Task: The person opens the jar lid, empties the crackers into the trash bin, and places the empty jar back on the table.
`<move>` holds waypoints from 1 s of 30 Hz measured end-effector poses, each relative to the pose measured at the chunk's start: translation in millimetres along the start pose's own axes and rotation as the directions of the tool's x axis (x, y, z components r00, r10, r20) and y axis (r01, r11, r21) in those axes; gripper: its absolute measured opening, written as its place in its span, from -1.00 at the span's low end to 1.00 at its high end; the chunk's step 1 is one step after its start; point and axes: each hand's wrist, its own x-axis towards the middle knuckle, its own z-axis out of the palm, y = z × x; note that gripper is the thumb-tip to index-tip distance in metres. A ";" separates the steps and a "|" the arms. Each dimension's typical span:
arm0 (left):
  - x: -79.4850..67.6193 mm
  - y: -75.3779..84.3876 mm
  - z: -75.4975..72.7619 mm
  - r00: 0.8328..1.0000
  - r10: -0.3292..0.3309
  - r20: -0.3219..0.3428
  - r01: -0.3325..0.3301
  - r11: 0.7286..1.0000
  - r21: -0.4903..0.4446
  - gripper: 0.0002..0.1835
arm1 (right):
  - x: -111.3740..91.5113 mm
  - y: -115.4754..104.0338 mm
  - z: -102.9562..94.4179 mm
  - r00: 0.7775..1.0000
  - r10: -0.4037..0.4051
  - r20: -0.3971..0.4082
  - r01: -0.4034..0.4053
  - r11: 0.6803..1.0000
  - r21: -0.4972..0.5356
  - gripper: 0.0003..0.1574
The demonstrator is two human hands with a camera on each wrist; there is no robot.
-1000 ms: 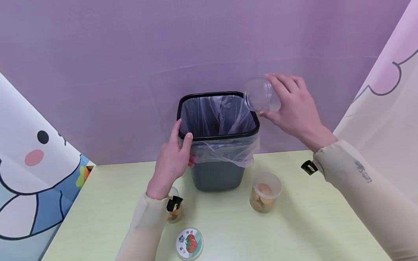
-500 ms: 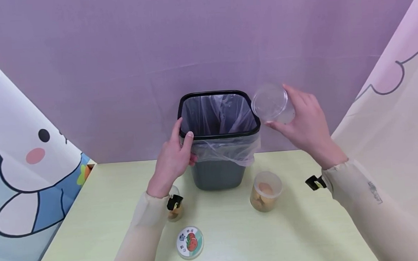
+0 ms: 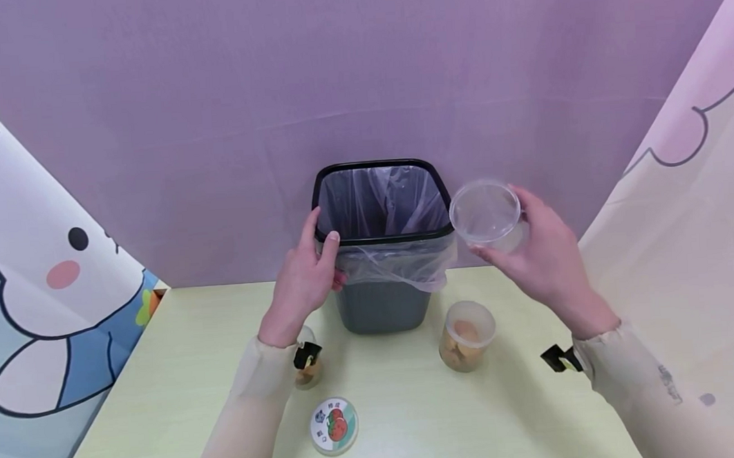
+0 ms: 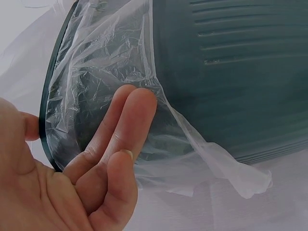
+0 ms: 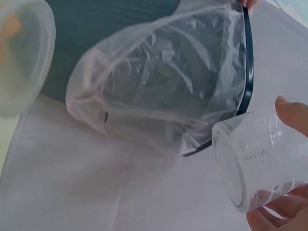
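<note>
At the front left corner of a grey trash bin my left hand holds the black rim, thumb and index finger at its edge. In the left wrist view its other fingers lie along the bag's outer fold. A clear plastic bag lines the bin. Right of the rim, my right hand grips a clear plastic jar without a lid, its round end facing up toward the head camera. In the right wrist view the see-through jar is tilted, with nothing visible inside.
A jar of orange-brown round pieces stands right of the bin. A smaller jar is partly hidden behind my left wrist. Nearer the front lies a round lid with a tomato picture. A purple cloth hangs behind the bin.
My right hand has moved right and down, away from over the bin's right rim, turning the clear jar so its round end faces up. The left hand stays at the rim.
</note>
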 end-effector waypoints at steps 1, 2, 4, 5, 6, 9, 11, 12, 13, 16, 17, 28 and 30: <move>0.1 -0.1 0.1 1.000 0.000 0.000 0.000 1.000 0.000 -0.28 | -3.4 0.0 1.0 1.000 -0.001 0.001 0.001 1.000 0.007 0.16; 0.2 -0.2 0.2 1.000 -0.001 0.001 0.001 1.000 0.001 -0.28 | -6.6 -0.1 2.1 1.000 -0.002 0.003 0.001 1.000 0.012 0.16; 0.1 -0.4 0.4 1.000 -0.002 0.002 0.002 1.000 0.001 -0.27 | -13.0 0.7 4.5 1.000 -0.004 0.005 0.004 1.000 0.024 0.16; 0.1 -0.5 0.5 1.000 -0.003 0.002 0.003 1.000 0.002 -0.26 | -15.8 1.1 5.9 1.000 -0.002 0.005 0.002 1.000 0.026 0.15; 0.1 -0.6 0.6 1.000 -0.003 0.002 0.003 1.000 0.004 -0.26 | -18.7 1.5 7.2 1.000 -0.002 0.002 0.002 1.000 0.030 0.16; 0.2 -0.8 0.8 1.000 -0.004 -0.001 0.004 1.000 0.007 -0.27 | -27.7 2.6 11.3 1.000 0.003 -0.005 -0.003 0.999 0.044 0.15; 0.3 -0.7 0.9 1.000 -0.003 -0.003 0.003 1.000 0.006 -0.28 | -34.3 3.0 14.0 1.000 0.010 -0.007 -0.009 0.998 0.061 0.15; 0.4 -0.7 1.0 1.000 -0.001 -0.004 0.001 1.000 0.005 -0.28 | -37.7 3.4 15.5 1.000 0.010 -0.006 -0.010 0.998 0.070 0.14; 0.5 -0.7 1.0 1.000 0.000 -0.005 0.000 1.000 0.005 -0.28 | -41.1 3.7 17.1 1.000 0.014 -0.003 -0.013 0.997 0.075 0.14; 0.4 -0.6 0.6 1.000 -0.001 -0.004 0.001 1.000 0.005 -0.28 | -50.7 5.6 22.7 1.000 0.024 0.013 -0.025 0.995 0.092 0.13; 0.4 -0.5 0.6 1.000 -0.002 -0.003 0.002 1.000 0.006 -0.27 | -53.5 6.3 24.7 0.999 0.028 0.020 -0.030 0.995 0.096 0.13; 0.9 -0.5 0.7 1.000 -0.005 0.001 0.005 1.000 -0.002 -0.30 | -81.7 6.3 50.8 0.991 0.092 0.093 -0.106 0.981 0.160 0.12; 0.8 -0.6 0.6 1.000 -0.005 -0.001 0.005 1.000 -0.005 -0.30 | -86.5 3.5 55.8 0.989 0.107 0.105 -0.124 0.977 0.176 0.12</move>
